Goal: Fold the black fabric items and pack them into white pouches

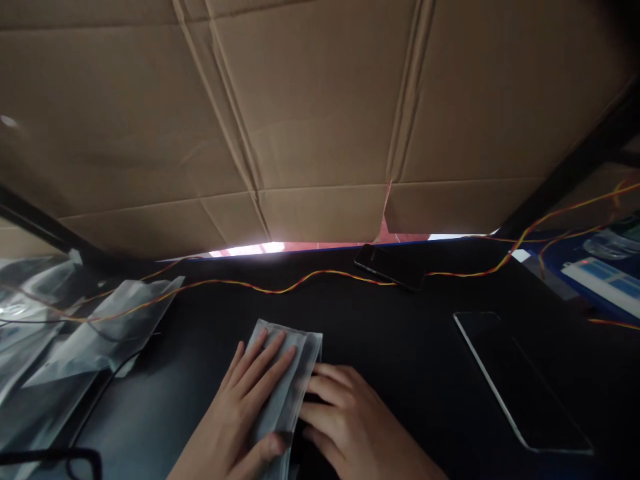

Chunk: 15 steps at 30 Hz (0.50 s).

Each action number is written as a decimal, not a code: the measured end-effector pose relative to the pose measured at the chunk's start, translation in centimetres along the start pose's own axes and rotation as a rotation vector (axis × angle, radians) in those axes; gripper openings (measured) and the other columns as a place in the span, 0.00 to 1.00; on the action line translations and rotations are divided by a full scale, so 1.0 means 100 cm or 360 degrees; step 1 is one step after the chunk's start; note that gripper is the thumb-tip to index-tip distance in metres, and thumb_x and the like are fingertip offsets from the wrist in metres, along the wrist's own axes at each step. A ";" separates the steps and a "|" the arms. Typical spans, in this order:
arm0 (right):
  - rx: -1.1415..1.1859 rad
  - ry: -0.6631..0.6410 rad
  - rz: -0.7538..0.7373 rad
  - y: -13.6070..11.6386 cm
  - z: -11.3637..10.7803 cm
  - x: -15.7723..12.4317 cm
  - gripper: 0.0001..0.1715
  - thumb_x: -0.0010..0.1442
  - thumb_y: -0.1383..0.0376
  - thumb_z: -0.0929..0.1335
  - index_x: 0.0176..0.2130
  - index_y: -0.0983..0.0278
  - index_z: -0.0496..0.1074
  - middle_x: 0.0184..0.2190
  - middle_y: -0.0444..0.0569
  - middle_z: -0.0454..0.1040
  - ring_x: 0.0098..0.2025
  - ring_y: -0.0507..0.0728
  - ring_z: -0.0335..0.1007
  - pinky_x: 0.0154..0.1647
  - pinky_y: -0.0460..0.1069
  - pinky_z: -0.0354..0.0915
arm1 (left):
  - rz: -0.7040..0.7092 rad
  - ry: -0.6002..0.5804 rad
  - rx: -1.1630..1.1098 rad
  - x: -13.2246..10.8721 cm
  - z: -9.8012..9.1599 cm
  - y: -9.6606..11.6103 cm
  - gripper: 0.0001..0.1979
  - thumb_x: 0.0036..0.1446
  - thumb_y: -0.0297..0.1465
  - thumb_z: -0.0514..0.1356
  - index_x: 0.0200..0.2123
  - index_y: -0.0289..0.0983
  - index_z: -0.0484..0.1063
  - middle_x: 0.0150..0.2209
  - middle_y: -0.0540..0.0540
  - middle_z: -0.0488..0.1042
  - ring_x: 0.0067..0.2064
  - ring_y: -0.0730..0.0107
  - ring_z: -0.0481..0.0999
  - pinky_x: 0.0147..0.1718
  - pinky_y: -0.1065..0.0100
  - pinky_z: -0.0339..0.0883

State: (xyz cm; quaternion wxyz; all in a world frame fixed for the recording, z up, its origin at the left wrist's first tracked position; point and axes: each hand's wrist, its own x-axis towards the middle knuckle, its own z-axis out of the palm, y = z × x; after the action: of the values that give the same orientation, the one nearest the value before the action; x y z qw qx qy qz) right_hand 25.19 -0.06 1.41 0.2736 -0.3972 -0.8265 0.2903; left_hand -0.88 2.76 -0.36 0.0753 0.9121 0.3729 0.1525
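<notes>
A folded grey plastic bag (300, 363) lies on the black table (400, 347) near the front edge. My left hand (245, 400) rests flat on top of it, fingers stretched forward and thumb hooked under its near end. My right hand (345, 417) sits just right of the bag, its fingers curled against the bag's right edge and pressing on it. What lies beneath the bag and between the hands is too dark to make out.
Several clear plastic bags (95, 327) are heaped at the left. A twisted red-yellow wire (310, 279) runs across the table. A dark phone (390, 265) lies at the back, a black slab (520, 380) at the right. A cardboard wall (320, 120) stands behind.
</notes>
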 end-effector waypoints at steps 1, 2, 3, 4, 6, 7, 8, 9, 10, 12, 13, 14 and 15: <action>-0.0085 0.0031 0.0025 0.003 0.000 -0.003 0.12 0.74 0.66 0.73 0.55 0.52 0.82 0.59 0.38 0.82 0.66 0.55 0.71 0.68 0.51 0.67 | 0.0004 0.0004 0.0021 0.000 0.001 0.000 0.43 0.75 0.60 0.44 0.82 0.42 0.46 0.81 0.38 0.53 0.80 0.36 0.54 0.72 0.27 0.52; -0.0147 0.0042 0.0029 0.006 0.003 -0.005 0.08 0.74 0.64 0.74 0.51 0.52 0.83 0.56 0.37 0.83 0.64 0.56 0.72 0.65 0.52 0.68 | 0.0008 0.0008 0.0038 0.000 0.002 0.000 0.43 0.76 0.59 0.45 0.82 0.42 0.46 0.81 0.39 0.54 0.79 0.36 0.54 0.72 0.28 0.52; -0.0195 0.0040 0.0015 0.006 0.009 -0.005 0.04 0.74 0.63 0.74 0.46 0.54 0.83 0.52 0.37 0.84 0.62 0.56 0.73 0.62 0.52 0.70 | 0.0018 0.0010 0.0048 0.001 0.002 0.001 0.42 0.76 0.59 0.46 0.82 0.43 0.46 0.81 0.39 0.54 0.79 0.36 0.55 0.73 0.28 0.52; -0.0231 0.0033 0.0000 0.006 0.016 -0.003 0.05 0.74 0.62 0.74 0.42 0.56 0.82 0.48 0.38 0.85 0.60 0.57 0.73 0.59 0.53 0.70 | 0.0030 0.0008 0.0053 0.002 0.002 0.001 0.43 0.76 0.58 0.48 0.82 0.43 0.46 0.80 0.39 0.54 0.79 0.37 0.56 0.73 0.29 0.52; -0.0268 0.0039 0.0011 0.003 0.031 0.003 0.10 0.73 0.61 0.74 0.36 0.59 0.80 0.43 0.41 0.85 0.56 0.60 0.74 0.55 0.55 0.71 | 0.0058 -0.0020 0.0052 0.006 0.001 0.003 0.43 0.76 0.58 0.49 0.82 0.43 0.45 0.80 0.39 0.55 0.79 0.37 0.56 0.73 0.29 0.53; -0.0265 0.0048 0.0029 0.001 0.037 0.006 0.11 0.73 0.62 0.74 0.36 0.59 0.80 0.42 0.42 0.85 0.55 0.61 0.75 0.53 0.56 0.71 | 0.0074 -0.0040 0.0052 0.008 -0.001 0.004 0.43 0.76 0.57 0.49 0.82 0.42 0.45 0.80 0.39 0.56 0.79 0.37 0.56 0.73 0.29 0.53; -0.0249 0.0060 0.0049 -0.001 0.041 0.008 0.10 0.73 0.62 0.74 0.36 0.60 0.80 0.42 0.43 0.85 0.54 0.61 0.75 0.53 0.56 0.71 | 0.0087 -0.0057 0.0055 0.009 -0.002 0.004 0.42 0.76 0.57 0.48 0.82 0.42 0.45 0.80 0.39 0.57 0.79 0.37 0.56 0.73 0.29 0.53; -0.0223 0.0075 0.0061 -0.002 0.043 0.008 0.08 0.72 0.62 0.74 0.38 0.60 0.80 0.43 0.44 0.86 0.55 0.61 0.75 0.53 0.56 0.71 | 0.0090 -0.0061 0.0064 0.010 -0.004 0.004 0.42 0.77 0.57 0.48 0.82 0.42 0.44 0.79 0.38 0.57 0.79 0.37 0.56 0.72 0.28 0.54; -0.0190 0.0096 0.0051 -0.002 0.042 0.008 0.07 0.73 0.62 0.74 0.39 0.60 0.80 0.44 0.44 0.86 0.56 0.61 0.75 0.54 0.56 0.71 | 0.0088 -0.0051 0.0078 0.009 -0.006 0.004 0.41 0.77 0.57 0.47 0.82 0.42 0.45 0.79 0.38 0.57 0.79 0.37 0.56 0.72 0.27 0.54; -0.0114 0.0190 -0.0004 0.000 0.035 0.002 0.04 0.74 0.64 0.73 0.43 0.58 0.81 0.48 0.42 0.85 0.60 0.58 0.74 0.60 0.53 0.69 | 0.0068 -0.0014 0.0121 0.005 -0.007 0.003 0.41 0.77 0.56 0.48 0.82 0.41 0.46 0.80 0.37 0.56 0.79 0.36 0.56 0.71 0.25 0.54; -0.0078 0.0269 -0.0007 0.002 0.029 -0.001 0.04 0.75 0.65 0.73 0.46 0.57 0.81 0.51 0.40 0.85 0.62 0.57 0.73 0.63 0.52 0.67 | 0.0059 -0.0006 0.0139 0.002 -0.008 0.003 0.41 0.77 0.56 0.49 0.82 0.41 0.47 0.80 0.36 0.56 0.79 0.35 0.57 0.70 0.25 0.55; -0.0050 0.0341 0.0024 0.005 0.023 -0.005 0.07 0.74 0.67 0.73 0.49 0.55 0.81 0.54 0.39 0.84 0.63 0.55 0.72 0.65 0.52 0.66 | 0.0054 -0.0015 0.0151 -0.002 -0.007 0.003 0.42 0.76 0.56 0.51 0.82 0.41 0.47 0.80 0.36 0.55 0.79 0.35 0.57 0.70 0.25 0.55; -0.0037 0.0390 0.0080 0.007 0.018 -0.008 0.10 0.73 0.69 0.73 0.51 0.54 0.80 0.56 0.38 0.83 0.63 0.55 0.72 0.65 0.52 0.65 | 0.0055 -0.0036 0.0161 -0.004 -0.006 0.003 0.43 0.75 0.57 0.52 0.82 0.41 0.47 0.80 0.36 0.55 0.78 0.34 0.58 0.70 0.25 0.56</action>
State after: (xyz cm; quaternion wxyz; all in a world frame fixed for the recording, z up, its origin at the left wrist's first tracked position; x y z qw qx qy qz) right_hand 24.72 -0.80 -0.44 0.3606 -0.4535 -0.7799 0.2366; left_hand -1.16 2.25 0.15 0.0307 0.9228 0.3634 0.1245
